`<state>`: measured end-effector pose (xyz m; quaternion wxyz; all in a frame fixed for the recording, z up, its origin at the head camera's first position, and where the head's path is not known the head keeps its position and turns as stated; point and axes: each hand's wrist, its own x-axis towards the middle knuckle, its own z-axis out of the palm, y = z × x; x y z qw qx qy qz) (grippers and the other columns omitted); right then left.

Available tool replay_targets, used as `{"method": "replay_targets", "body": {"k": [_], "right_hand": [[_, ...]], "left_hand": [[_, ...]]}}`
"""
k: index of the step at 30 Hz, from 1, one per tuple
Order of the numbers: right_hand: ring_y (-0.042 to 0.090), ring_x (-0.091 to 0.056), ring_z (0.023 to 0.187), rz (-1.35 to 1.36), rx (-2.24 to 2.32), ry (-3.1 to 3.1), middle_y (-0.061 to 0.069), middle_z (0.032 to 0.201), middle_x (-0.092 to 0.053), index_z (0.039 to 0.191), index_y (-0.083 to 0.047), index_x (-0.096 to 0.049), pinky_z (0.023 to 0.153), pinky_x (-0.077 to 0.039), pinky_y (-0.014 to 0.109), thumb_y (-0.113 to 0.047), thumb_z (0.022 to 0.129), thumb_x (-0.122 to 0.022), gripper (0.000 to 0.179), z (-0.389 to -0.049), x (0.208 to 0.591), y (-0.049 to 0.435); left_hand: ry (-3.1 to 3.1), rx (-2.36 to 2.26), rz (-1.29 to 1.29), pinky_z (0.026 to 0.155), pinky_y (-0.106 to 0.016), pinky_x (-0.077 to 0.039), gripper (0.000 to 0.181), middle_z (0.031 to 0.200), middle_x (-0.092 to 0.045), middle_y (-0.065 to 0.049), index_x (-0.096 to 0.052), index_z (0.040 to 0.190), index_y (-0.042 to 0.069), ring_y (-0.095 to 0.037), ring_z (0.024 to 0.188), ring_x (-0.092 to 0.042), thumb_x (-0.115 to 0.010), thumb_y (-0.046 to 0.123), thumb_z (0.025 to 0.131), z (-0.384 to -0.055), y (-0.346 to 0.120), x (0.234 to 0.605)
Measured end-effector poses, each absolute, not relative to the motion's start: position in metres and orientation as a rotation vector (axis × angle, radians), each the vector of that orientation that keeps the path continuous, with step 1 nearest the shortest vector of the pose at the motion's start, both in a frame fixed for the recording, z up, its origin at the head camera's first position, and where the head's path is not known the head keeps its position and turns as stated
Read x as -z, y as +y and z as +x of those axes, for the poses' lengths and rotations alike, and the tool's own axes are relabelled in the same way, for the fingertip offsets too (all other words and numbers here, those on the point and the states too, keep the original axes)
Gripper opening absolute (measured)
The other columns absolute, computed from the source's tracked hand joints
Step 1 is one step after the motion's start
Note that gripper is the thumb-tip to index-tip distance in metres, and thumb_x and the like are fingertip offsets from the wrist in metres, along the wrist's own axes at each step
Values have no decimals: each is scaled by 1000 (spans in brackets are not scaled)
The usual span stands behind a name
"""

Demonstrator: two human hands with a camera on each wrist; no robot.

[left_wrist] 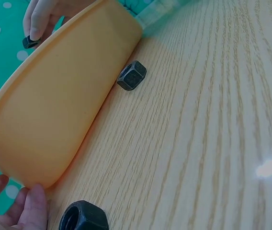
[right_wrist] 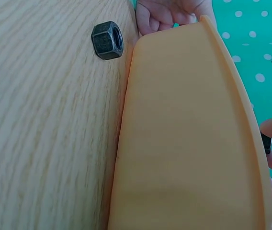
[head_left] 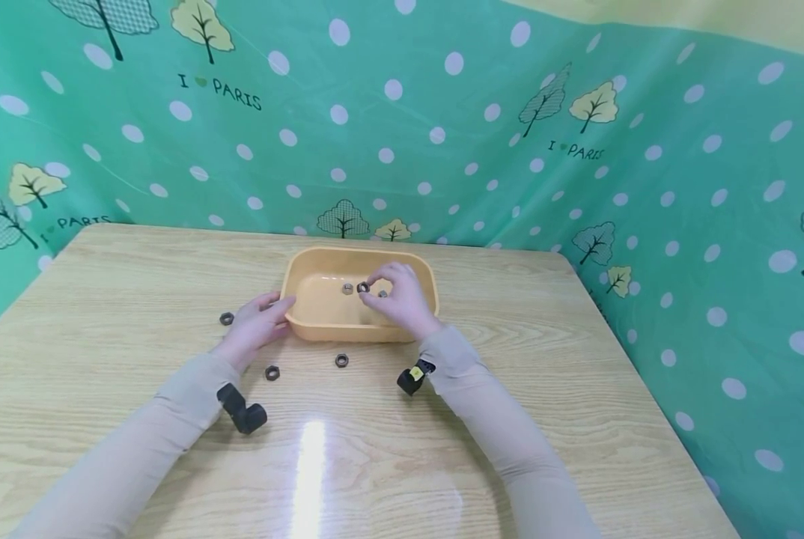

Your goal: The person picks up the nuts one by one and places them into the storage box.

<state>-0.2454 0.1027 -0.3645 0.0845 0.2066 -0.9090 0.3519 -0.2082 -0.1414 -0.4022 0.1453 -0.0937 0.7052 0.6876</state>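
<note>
A shallow orange plastic bin (head_left: 341,334) stands on the wooden table. At its left end my left hand (head_left: 257,326) grips the wall, with the thumb at the rim and the other fingers outside. Over the bin, my right hand (head_left: 402,299) pinches a dark hex nut (head_left: 364,287) between thumb and fingertip. In the left wrist view, this pinched nut (left_wrist: 29,42) shows just beyond the rim. Inside the bin lie a nut (head_left: 347,288) and another nut (head_left: 382,294), the latter partly covered by the right hand.
Loose on the table are a nut (head_left: 227,318) left of the left hand, a nut (head_left: 272,372) near the left wrist, and a nut (head_left: 341,360) in front of the bin. A green dotted cloth (head_left: 375,135) hangs behind the table (head_left: 550,389) and along its right side.
</note>
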Motion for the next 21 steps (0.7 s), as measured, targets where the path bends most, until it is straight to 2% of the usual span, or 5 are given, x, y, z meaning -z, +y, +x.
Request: {"method": "replay_targets", "body": {"k": [14,21], "right_hand": [[28,-48,116,516,-1025,-2800,11,118,-59,97,-7,-70,103,-42,41,-24,82,-73,23,-251,365,98],[28,-49,116,510,-1105,-2742,11,117,-59,103,-6,-68,103,-42,42,-21,83,-71,25,-252,366,99]], "left_hand": [[2038,-1981,-275,110,-32,-40,71,150,-30,-22,-14,151,4,-28,132,-40,-45,39,99,-207,-139,402],[2034,-1991,-276,112,-35,-37,72,152,-26,-22,-12,151,3,-32,136,-35,-46,38,99,-207,-140,401]]}}
